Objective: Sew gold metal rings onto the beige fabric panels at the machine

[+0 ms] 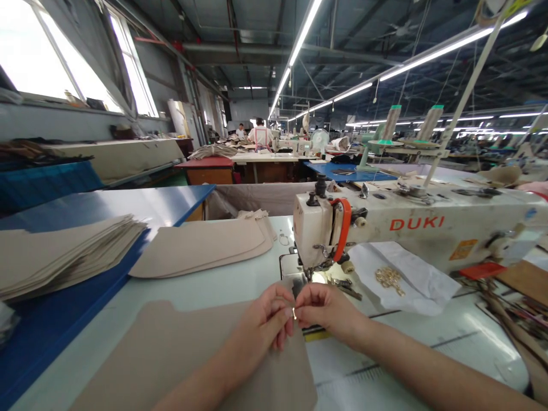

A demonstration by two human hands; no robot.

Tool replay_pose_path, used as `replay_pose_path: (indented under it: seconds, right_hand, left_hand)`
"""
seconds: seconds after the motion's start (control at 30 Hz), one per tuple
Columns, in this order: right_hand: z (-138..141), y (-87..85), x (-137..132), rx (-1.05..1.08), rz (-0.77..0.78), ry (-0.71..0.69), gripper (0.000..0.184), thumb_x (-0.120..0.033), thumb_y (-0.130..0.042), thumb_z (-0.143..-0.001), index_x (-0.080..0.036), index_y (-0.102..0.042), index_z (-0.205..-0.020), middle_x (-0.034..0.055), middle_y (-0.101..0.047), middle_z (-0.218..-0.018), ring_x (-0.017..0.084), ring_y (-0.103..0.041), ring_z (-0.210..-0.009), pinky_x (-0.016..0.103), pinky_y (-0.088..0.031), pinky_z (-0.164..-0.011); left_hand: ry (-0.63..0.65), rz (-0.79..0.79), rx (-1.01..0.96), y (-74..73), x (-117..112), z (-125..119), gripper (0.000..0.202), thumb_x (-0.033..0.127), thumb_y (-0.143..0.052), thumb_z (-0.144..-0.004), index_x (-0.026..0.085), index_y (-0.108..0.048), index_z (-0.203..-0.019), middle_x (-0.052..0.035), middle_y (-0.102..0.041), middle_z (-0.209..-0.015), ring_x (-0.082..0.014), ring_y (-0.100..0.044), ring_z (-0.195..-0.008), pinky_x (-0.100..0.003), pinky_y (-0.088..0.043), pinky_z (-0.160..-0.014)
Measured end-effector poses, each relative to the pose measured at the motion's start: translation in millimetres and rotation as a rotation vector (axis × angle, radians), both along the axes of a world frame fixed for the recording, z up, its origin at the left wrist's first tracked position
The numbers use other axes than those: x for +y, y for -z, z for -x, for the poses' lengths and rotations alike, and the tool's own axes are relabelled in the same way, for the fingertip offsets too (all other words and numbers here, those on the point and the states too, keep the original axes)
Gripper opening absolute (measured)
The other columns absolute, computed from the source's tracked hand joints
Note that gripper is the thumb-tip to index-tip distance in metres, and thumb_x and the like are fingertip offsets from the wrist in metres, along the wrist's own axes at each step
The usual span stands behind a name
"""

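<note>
My left hand (262, 323) and my right hand (326, 308) meet just in front of the needle of a white DUKI sewing machine (411, 225). Both pinch a tiny gold metal piece (294, 311) between their fingertips. Under my left hand lies a large beige cut fabric panel (171, 359) on the pale table. The needle area (309, 273) is lit, a little beyond my fingers.
A pile of gold metal fittings (389, 278) rests on white paper right of the needle. Beige panels are stacked at centre left (205, 245) and far left (64, 251) on a blue table. Scraps lie at the right edge. People work at distant tables (260, 136).
</note>
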State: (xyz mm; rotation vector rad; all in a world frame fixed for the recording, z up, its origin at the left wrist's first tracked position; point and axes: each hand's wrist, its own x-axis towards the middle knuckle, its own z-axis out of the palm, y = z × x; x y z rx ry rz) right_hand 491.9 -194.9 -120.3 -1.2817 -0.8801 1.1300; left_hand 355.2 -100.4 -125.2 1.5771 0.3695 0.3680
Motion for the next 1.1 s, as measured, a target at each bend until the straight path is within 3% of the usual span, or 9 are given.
replay_pose_path:
  seconds: [0.2, 0.3, 0.43, 0.6, 0.7, 0.8, 0.9, 1.1]
  right_hand:
    - [-1.0, -4.7, -3.1, 0.12, -0.026, 0.081, 0.035, -0.038, -0.082, -0.052, -0.015, -0.059, -0.064, -0.0058, -0.058, -0.054, 0.007, -0.053, -0.05, 0.022, -0.043, -0.056]
    - [-1.6, -4.8, -3.6, 0.143, -0.058, 0.1, 0.031, -0.038, -0.08, -0.055, -0.016, -0.06, -0.064, -0.0045, -0.061, -0.055, 0.007, -0.053, -0.049, 0.021, -0.043, -0.055]
    - [0.2, -1.1, -3.2, 0.167, -0.058, 0.112, 0.028, -0.035, -0.08, -0.055, -0.016, -0.06, -0.063, -0.0045, -0.061, -0.056, 0.008, -0.054, -0.052, 0.022, -0.044, -0.056]
    - [2.0, 7.1, -4.8, 0.158, -0.036, 0.054, 0.028, -0.035, -0.079, -0.057, -0.017, -0.058, -0.066, -0.0041, -0.061, -0.06, 0.01, -0.056, -0.057, 0.024, -0.045, -0.061]
    - [4.3, 6.8, -9.0, 0.07, -0.069, 0.026, 0.022, -0.033, -0.072, -0.065, -0.017, -0.057, -0.069, -0.0029, -0.06, -0.063, 0.011, -0.055, -0.06, 0.023, -0.044, -0.06]
    - [8.4, 0.8, -15.8, -0.211, -0.126, 0.056, 0.014, -0.028, -0.067, -0.071, -0.018, -0.059, -0.077, -0.002, -0.058, -0.069, 0.012, -0.053, -0.065, 0.023, -0.042, -0.061]
    - [11.4, -4.6, -20.7, -0.505, -0.156, 0.08, 0.016, -0.021, -0.069, -0.068, -0.019, -0.058, -0.08, -0.0021, -0.057, -0.073, 0.013, -0.052, -0.069, 0.023, -0.041, -0.063]
    - [8.7, -1.7, -19.4, -0.539, -0.248, 0.117, 0.006, -0.014, -0.059, -0.074, -0.019, -0.057, -0.07, -0.0012, -0.057, -0.07, 0.012, -0.053, -0.066, 0.021, -0.042, -0.062]
  left_hand:
    - [-0.13, 0.213, 0.06, -9.4, 3.5, -1.5, 0.034, 0.05, -0.054, -0.078, 0.017, -0.051, -0.087, 0.0021, -0.061, -0.057, -0.0084, -0.053, -0.041, -0.018, -0.04, -0.04]
    - [-0.142, 0.317, 0.091, -13.2, 3.3, -3.5, 0.035, 0.042, -0.069, -0.068, 0.015, -0.057, -0.086, 0.0016, -0.063, -0.06, -0.0079, -0.054, -0.046, -0.017, -0.042, -0.045]
    - [-0.121, 0.327, 0.12, -12.8, 3.7, -4.9, 0.03, 0.034, -0.075, -0.061, 0.014, -0.061, -0.079, 0.0022, -0.062, -0.06, -0.0075, -0.053, -0.049, -0.018, -0.043, -0.048]
    - [-0.096, 0.237, 0.203, -14.3, 6.0, -5.0, 0.019, 0.028, -0.071, -0.061, 0.014, -0.06, -0.069, 0.0017, -0.06, -0.056, -0.0095, -0.052, -0.052, -0.02, -0.042, -0.051]
    - [-0.097, 0.137, 0.252, -17.6, 5.2, -4.8, 0.013, 0.024, -0.065, -0.059, 0.015, -0.057, -0.063, 0.0027, -0.057, -0.054, -0.0103, -0.05, -0.053, -0.021, -0.041, -0.052]
    - [-0.115, -0.026, 0.259, -17.2, 3.4, -2.7, 0.006, 0.02, -0.059, -0.059, 0.015, -0.056, -0.062, 0.0033, -0.054, -0.056, -0.0108, -0.049, -0.056, -0.022, -0.038, -0.054]
    - [-0.125, -0.156, 0.233, -12.8, 1.8, 0.9, 0.004, 0.018, -0.055, -0.062, 0.015, -0.057, -0.065, 0.0026, -0.054, -0.061, -0.0121, -0.049, -0.06, -0.022, -0.037, -0.055]
    - [-0.182, -0.145, 0.173, -10.2, 0.6, 1.9, 0.002, 0.018, -0.056, -0.065, 0.017, -0.055, -0.065, 0.0016, -0.054, -0.064, -0.0129, -0.05, -0.062, -0.022, -0.039, -0.058]
